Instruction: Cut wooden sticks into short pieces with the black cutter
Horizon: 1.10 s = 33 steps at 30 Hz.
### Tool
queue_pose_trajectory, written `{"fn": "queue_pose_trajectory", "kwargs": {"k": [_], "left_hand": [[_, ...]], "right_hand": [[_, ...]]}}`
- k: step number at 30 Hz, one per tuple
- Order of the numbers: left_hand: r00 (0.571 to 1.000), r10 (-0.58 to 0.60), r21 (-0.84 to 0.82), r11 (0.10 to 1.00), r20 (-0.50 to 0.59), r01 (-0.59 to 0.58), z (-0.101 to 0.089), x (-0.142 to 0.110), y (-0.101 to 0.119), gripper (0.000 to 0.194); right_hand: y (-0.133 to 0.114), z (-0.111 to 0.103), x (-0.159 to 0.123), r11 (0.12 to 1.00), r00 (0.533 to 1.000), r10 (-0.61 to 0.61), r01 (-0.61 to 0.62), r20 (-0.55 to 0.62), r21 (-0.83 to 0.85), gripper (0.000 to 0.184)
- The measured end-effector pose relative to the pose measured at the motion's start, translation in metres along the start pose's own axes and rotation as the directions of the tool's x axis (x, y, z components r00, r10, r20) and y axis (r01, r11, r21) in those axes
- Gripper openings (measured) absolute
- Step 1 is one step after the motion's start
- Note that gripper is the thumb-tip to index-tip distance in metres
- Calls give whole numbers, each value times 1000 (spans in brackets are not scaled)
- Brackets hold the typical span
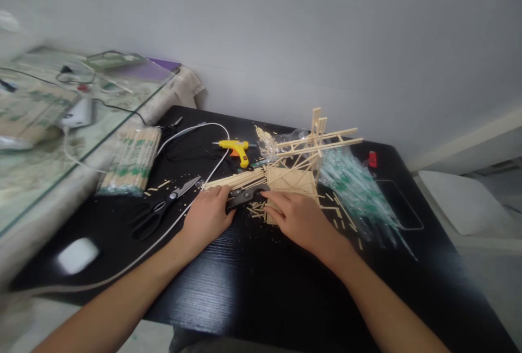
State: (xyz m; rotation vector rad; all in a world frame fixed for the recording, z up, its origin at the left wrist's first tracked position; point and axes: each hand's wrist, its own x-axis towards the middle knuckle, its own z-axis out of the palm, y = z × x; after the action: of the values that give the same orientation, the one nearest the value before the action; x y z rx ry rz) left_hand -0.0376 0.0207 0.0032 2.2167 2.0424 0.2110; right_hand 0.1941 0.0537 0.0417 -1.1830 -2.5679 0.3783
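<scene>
My left hand (207,214) lies curled on the black table (261,288), its fingers against a black hand tool (243,196) that looks like cutters. My right hand (296,217) rests beside it, fingers stretched toward the same tool and over a flat panel of wooden sticks (291,184). A bundle of loose sticks (236,179) runs left from the panel. A stick frame model (316,143) rises behind the panel. Short stick offcuts (256,210) lie scattered between my hands.
A yellow glue gun (238,149) lies behind the sticks, its white cable (191,206) running toward me. Black scissors (163,209) and a wrapped pack of sticks (132,162) sit left. Clear plastic sleeves (359,195) spread right. A glass-topped table (53,141) stands on the left.
</scene>
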Motion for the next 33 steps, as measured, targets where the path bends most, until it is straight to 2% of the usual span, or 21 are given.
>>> {"fn": "queue_pose_trajectory", "kwargs": {"k": [5, 9, 13, 17, 23, 28, 30, 33], "left_hand": [[995, -99, -59, 993, 13, 100, -7, 5, -8, 21], [983, -178, -88, 980, 37, 181, -10, 10, -15, 25], [985, -161, -118, 979, 60, 167, -10, 12, -15, 33], [986, -142, -112, 982, 89, 151, -8, 11, -11, 32], [989, -120, -93, 987, 88, 128, -7, 13, -14, 28], [990, -131, -109, 985, 54, 137, -7, 14, -16, 32], [992, -126, -187, 974, 21, 127, -7, 14, -16, 31], [996, -74, -452, 891, -44, 46, -4, 12, -11, 32]], "right_hand": [[-6, -24, 0, 971, 993, 96, -76, -75, 227, 26], [-8, -44, -4, 897, 984, 123, -57, -125, 438, 37], [-5, -55, -7, 864, 969, 207, -118, -132, 489, 37], [-2, -60, -10, 821, 964, 232, -121, -132, 558, 32], [0, -76, -18, 635, 963, 261, -114, -73, 764, 20], [10, -79, -26, 471, 928, 371, -169, -21, 866, 20], [11, -73, -32, 377, 913, 408, -190, 22, 906, 24], [9, -55, -43, 221, 869, 491, -193, 62, 956, 32]]}}
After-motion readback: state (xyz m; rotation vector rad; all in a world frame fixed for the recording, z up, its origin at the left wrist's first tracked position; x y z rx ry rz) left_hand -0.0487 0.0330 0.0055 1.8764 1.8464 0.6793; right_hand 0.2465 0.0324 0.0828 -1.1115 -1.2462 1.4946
